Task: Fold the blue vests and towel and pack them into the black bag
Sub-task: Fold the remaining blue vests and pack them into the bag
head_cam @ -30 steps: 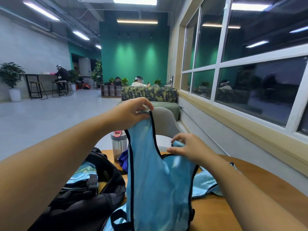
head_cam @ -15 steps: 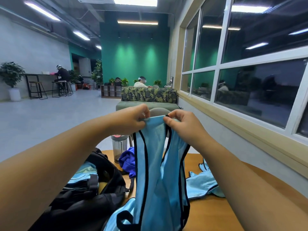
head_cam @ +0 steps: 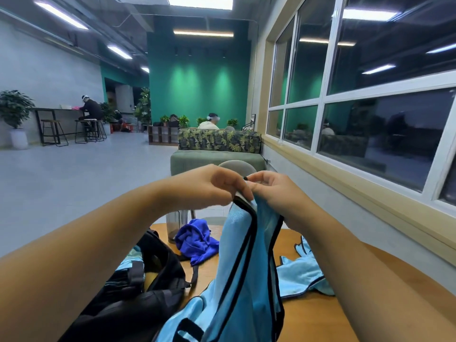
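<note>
A light blue vest (head_cam: pixel 243 262) with black trim hangs folded lengthwise above the table. My left hand (head_cam: pixel 209 186) and my right hand (head_cam: pixel 270 191) pinch its top edge together, side by side. The black bag (head_cam: pixel 138 299) lies open at the lower left, with light blue fabric (head_cam: pixel 130 261) showing inside. A crumpled dark blue towel (head_cam: pixel 197 239) lies on the table behind the bag. Another light blue vest (head_cam: pixel 303 275) lies flat on the table to the right.
The round wooden table (head_cam: pixel 318 319) carries everything. A clear water bottle (head_cam: pixel 174 224) stands behind the towel. A grey chair back (head_cam: pixel 234 166) shows behind my hands, with a green sofa beyond. A window wall runs along the right. People sit far off.
My hands have come together at the top of the vest, bringing its shoulder straps side by side. The vest has narrowed into a lengthwise fold.
</note>
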A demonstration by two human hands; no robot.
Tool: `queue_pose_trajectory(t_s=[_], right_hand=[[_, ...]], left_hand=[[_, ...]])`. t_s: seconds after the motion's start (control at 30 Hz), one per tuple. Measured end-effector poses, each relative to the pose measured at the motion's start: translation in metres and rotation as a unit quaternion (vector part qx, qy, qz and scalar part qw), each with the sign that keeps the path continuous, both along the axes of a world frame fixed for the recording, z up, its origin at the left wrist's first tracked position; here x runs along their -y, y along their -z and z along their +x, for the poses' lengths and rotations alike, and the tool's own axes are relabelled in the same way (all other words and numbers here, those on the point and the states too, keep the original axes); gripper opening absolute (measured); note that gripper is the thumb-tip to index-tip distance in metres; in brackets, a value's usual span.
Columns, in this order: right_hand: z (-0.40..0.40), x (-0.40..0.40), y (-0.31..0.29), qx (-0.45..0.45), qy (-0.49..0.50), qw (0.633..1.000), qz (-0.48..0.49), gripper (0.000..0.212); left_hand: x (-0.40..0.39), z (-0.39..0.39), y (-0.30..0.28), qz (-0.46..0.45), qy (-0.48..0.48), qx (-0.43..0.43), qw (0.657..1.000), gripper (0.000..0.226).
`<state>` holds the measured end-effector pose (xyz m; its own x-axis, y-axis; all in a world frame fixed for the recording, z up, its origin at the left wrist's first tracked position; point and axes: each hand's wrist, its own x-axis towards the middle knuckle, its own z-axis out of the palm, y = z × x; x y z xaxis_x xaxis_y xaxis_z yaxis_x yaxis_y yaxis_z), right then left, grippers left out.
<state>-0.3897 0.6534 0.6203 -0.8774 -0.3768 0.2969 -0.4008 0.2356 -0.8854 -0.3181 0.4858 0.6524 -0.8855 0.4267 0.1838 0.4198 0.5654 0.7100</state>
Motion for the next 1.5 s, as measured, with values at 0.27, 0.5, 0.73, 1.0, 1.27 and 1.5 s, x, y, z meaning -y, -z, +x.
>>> queue_pose_trajectory(t_s=[0.27, 0.5, 0.73, 1.0, 1.27, 1.5], right_hand=[[0.022, -0.012, 0.022, 0.236, -0.119, 0.937, -0.231, 0.028], [0.044, -0.008, 0.052, 0.25, -0.116, 0.915, -0.294, 0.015], [0.056, -0.002, 0.067, 0.228, -0.07, 0.932, -0.273, 0.014], [0.067, -0.005, 0.069, 0.192, -0.152, 0.943, -0.226, 0.044], [0.063, -0.006, 0.073, 0.264, -0.127, 0.903, -0.315, 0.033], [0.059, -0.003, 0.077, 0.146, -0.034, 0.961, -0.235, 0.031]], left_hand=[[-0.009, -0.006, 0.047, -0.083, -0.114, -0.199, 0.97, 0.004], [-0.008, 0.0, 0.095, -0.106, -0.184, -0.384, 0.899, 0.024], [-0.02, 0.02, 0.114, -0.059, -0.159, -0.412, 0.895, 0.009], [-0.015, 0.028, 0.127, -0.009, -0.168, -0.324, 0.931, 0.016], [-0.01, 0.027, 0.129, 0.027, -0.167, -0.316, 0.933, 0.013], [-0.012, 0.027, 0.129, 0.046, -0.163, -0.324, 0.931, 0.009]])
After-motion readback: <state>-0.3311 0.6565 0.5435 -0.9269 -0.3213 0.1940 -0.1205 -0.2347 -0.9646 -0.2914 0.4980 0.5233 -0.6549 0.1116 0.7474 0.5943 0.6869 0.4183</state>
